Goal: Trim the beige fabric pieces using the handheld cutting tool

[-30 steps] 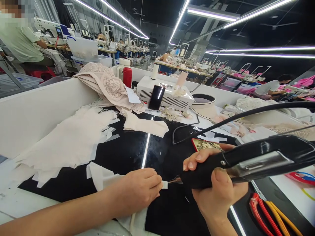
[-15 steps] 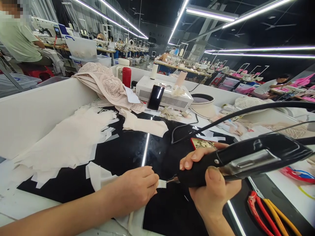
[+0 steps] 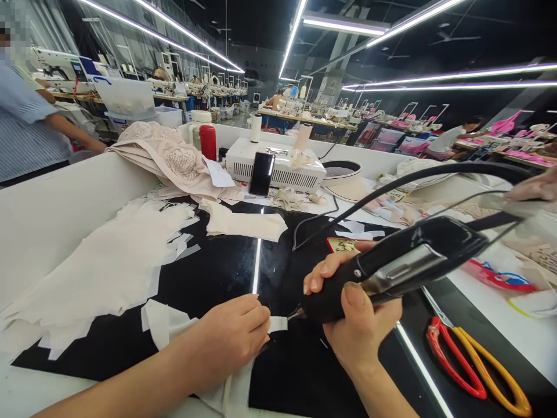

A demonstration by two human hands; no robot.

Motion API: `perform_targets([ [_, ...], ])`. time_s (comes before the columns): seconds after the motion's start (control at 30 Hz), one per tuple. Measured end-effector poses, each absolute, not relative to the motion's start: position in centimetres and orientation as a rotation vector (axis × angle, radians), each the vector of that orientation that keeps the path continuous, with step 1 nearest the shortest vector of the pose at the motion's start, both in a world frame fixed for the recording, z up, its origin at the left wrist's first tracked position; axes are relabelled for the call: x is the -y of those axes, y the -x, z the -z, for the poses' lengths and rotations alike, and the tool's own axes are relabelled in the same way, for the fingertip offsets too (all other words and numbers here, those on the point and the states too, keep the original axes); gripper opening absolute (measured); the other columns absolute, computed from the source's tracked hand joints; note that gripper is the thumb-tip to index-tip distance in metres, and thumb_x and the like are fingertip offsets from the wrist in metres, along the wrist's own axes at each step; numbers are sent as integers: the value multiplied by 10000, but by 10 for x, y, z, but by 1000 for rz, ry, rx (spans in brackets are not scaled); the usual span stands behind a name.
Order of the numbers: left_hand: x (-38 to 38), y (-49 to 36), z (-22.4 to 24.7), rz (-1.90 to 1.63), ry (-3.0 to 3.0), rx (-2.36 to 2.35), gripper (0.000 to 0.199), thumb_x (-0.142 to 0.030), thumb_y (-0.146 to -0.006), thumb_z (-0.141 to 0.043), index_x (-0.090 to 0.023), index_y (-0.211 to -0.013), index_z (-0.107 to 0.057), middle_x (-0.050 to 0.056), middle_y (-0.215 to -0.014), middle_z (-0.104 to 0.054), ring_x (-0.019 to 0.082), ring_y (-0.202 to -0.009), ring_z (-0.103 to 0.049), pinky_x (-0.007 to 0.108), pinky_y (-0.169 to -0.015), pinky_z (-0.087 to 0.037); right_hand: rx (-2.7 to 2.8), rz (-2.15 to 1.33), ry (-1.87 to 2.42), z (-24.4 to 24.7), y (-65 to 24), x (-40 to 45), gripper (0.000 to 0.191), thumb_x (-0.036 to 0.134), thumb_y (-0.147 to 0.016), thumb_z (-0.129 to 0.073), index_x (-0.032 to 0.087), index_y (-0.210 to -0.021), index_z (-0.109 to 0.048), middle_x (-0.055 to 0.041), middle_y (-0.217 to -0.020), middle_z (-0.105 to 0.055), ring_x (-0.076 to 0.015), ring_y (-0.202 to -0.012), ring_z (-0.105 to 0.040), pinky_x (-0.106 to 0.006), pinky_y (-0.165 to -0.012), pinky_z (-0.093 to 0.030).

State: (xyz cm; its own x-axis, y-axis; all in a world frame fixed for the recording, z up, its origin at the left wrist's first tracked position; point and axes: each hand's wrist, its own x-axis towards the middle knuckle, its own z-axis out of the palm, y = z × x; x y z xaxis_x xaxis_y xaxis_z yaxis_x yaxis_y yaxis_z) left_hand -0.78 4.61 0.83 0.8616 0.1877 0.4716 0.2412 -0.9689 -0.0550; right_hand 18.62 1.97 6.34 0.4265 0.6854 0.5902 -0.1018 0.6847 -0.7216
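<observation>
My right hand (image 3: 357,319) is wrapped around a black corded hand tool (image 3: 404,261), thumb along its metal lever. The tool's narrow metal tip (image 3: 296,314) points left and meets, or nearly meets, the end of a small white fabric strip (image 3: 278,324). Fingers pinched together, my left hand (image 3: 235,334) holds that strip down on the black board (image 3: 296,371). Folded white fabric (image 3: 163,319) shows behind my left wrist; my hand hides whether it joins the strip. Red-and-yellow-handled scissors (image 3: 456,348) lie right of my right forearm.
Cut cream fabric pieces (image 3: 100,261) are heaped left, with one piece (image 3: 248,225) ahead. Behind stand a phone (image 3: 261,174), a vented white box (image 3: 300,172) and lace cups (image 3: 174,159). Another person's blurred hand (image 3: 535,188) is by the tool's cable. A person in blue stripes (image 3: 30,122) stands left.
The view has shifted slightly. A person in a blue striped top has come in at the left, and another person's hand has appeared by the cable at right. My hands keep their grips.
</observation>
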Motion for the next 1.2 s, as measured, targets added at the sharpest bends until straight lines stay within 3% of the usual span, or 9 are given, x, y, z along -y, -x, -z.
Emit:
perform_targets([
  [0.23,-48,6,-8,810,2881,333,202,-72,-1084,-508,-147,-993,-672,73,-1013,-715,195,-953,-700,409,-996,-597,1022,-562,663,-60,-183,-20,394,351,-912,-806,262,-1225,-583,33,-843,-680,-138,-587,-664,-288,-523,-570],
  [0.4,-49,-2,-15,852,2918,237,196,-63,-1087,-488,-79,-1123,-680,103,-1067,-732,197,-1014,-705,346,-974,-607,1026,-570,644,-60,-182,-19,388,333,-914,-804,264,-1228,-588,30,-851,-681,-132,-597,-663,-279,-525,-571],
  [0.53,-51,-6,-13,726,2994,212,152,-63,-1069,-536,-112,-1118,-671,77,-1013,-728,185,-983,-710,313,-926,-616,1027,-581,655,-59,-182,-19,389,327,-914,-805,269,-1231,-587,35,-864,-682,-129,-598,-665,-279,-527,-566],
  [0.73,-49,-3,-10,827,3103,303,180,-73,-1080,-492,-113,-1133,-659,85,-995,-717,203,-941,-724,329,-851,-642,1027,-594,642,-58,-182,-20,390,331,-919,-799,270,-1240,-586,38,-867,-689,-128,-598,-666,-278,-524,-563],
  [1.2,-48,-1,-7,835,3102,305,185,-71,-1078,-498,-95,-1144,-669,94,-1029,-726,211,-980,-721,345,-892,-649,1002,-565,696,-60,-181,-20,409,379,-901,-807,261,-1214,-572,43,-830,-681,-145,-577,-664,-302,-528,-561],
])
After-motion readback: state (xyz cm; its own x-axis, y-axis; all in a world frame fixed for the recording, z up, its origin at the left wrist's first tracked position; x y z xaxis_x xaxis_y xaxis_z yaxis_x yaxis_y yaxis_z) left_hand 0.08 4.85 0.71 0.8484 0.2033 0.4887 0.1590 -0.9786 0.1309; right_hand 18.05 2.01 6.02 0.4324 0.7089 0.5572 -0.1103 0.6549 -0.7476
